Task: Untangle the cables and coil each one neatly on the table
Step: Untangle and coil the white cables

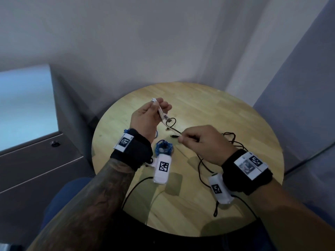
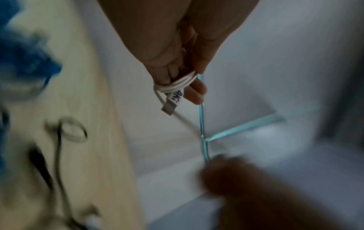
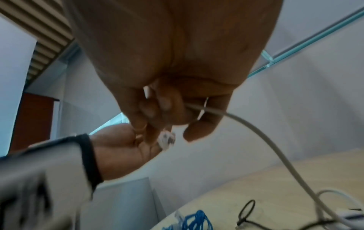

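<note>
White cable [image 1: 161, 113] coiled in left hand [image 1: 146, 120]
</note>
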`<state>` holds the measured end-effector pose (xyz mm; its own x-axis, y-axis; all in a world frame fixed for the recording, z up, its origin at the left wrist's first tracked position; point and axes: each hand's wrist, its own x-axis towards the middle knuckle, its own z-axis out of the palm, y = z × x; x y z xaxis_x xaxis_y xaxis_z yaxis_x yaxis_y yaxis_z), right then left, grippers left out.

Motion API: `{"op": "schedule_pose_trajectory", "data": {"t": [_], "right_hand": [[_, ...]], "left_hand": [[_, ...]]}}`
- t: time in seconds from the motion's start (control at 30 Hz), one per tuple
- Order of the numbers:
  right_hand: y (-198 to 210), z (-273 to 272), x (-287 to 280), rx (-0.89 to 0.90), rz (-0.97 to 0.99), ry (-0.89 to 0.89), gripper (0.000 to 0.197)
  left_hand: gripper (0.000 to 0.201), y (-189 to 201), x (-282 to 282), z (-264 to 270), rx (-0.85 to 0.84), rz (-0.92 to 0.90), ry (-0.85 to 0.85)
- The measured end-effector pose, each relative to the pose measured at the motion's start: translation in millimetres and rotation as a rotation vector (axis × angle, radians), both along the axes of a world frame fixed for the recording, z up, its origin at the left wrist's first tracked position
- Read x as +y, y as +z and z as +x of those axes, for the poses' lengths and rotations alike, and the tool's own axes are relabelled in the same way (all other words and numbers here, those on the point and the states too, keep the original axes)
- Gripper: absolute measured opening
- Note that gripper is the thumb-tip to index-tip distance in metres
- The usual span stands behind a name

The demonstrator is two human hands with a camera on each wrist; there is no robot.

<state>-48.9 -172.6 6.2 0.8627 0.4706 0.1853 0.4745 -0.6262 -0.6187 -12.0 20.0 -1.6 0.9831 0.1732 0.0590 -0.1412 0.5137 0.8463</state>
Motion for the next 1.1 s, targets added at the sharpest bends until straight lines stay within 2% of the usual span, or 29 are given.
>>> {"op": "schedule_pose_trajectory", "data": {"t": [0.07,0.13,0.2,0.23,0.33,0.4,0.47,0.53,0.6,0.67,0.77,0.87,0.93,1.03,1.1], "right_hand": [[7,4,-6,-0.081,0.141,-0.074,0.018],[15,9,-10,-0.18,0.215,-0.147,0.012],[16,17,-13,-0.233,0.243,-0.2,0.01],[14,21,-15,-0.224,0.27,-0.217,0.009],[0,31,-20,-0.142,0.341,-0.235,0.013],[-11,34,-20,-0.073,0.324,-0.224,0.016],[-20,32,-15,-0.013,0.266,-0.184,0.022],[-28,26,-6,0.063,0.183,-0.13,0.026],[-32,17,3,0.094,0.096,-0.065,0.027],[-29,9,10,0.043,0.005,-0.006,0.027],[-17,1,8,0.014,-0.087,0.008,0.027],[-2,-7,1,0.015,-0.082,0.012,0.024],[10,-9,-7,0.022,-0.021,0.005,0.019],[23,-4,-20,-0.098,0.057,-0.051,0.012],[25,2,-28,-0.202,0.092,-0.119,0.009]], "left_hand": [[0.021,-3,-3,-4,-0.021,0.36,0.017],[0.025,-4,-13,-13,-0.048,0.593,-0.142],[0.031,-3,-24,-21,-0.055,0.689,-0.335],[0.033,-2,-27,-23,-0.036,0.665,-0.415],[0.03,4,-29,-26,0.074,0.347,-0.61],[0.027,11,-24,-26,0.13,0.067,-0.65],[0.027,17,-16,-23,0.158,-0.241,-0.607],[0.026,20,-7,-18,0.15,-0.492,-0.491],[0.025,16,2,-10,0.138,-0.552,-0.34],[0.022,9,8,-4,0.11,-0.443,-0.211],[0.018,-3,10,-1,0.043,-0.178,-0.056],[0.019,-13,5,-3,-0.017,0.282,-0.006],[0.019,-17,-2,-8,-0.039,0.54,-0.041],[0.024,-14,-16,-23,-0.049,0.747,-0.263],[0.031,-12,-26,-34,-0.06,0.815,-0.401]]}}
